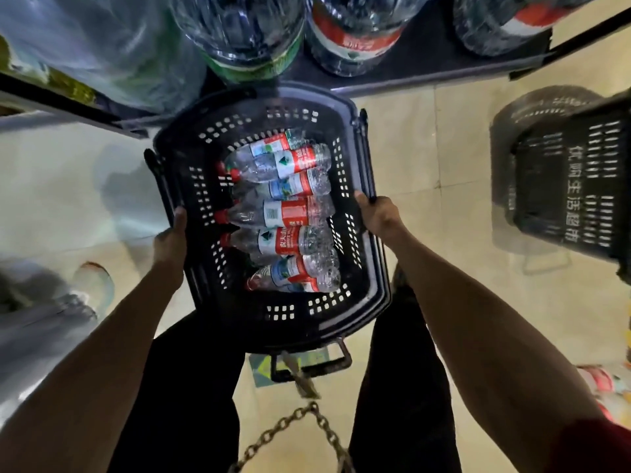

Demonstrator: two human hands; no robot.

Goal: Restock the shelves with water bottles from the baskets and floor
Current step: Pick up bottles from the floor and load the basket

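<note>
Two hands: both clamped on one black basket (273, 312), one on each long side
left hand (172, 233): wraps the left rim, thumb lying along the top edge, fingers hidden under the rim
right hand (377, 215): curled round the right rim, where a folded-down carry handle (367, 158) runs along it
basket position: held in front of the person's legs in dark trousers (191, 387), far end just below the shelf (426, 63) – cannot tell if it rests on anything
water bottles (283, 213): several small ones inside the basket, lying on their sides in a row, red caps to the left, red-and-white labels up
shelf stock: large bottles (355, 32) standing close together, one with a red label, the one left of it with a green label
second basket (573, 192): black, white lettering on its side, on the tiled floor (444, 302) well to the right – contents not visible
chain (300, 414): metal links hanging between the legs, near the camera
blurred: left side, pale surfaces, nothing readable
</note>
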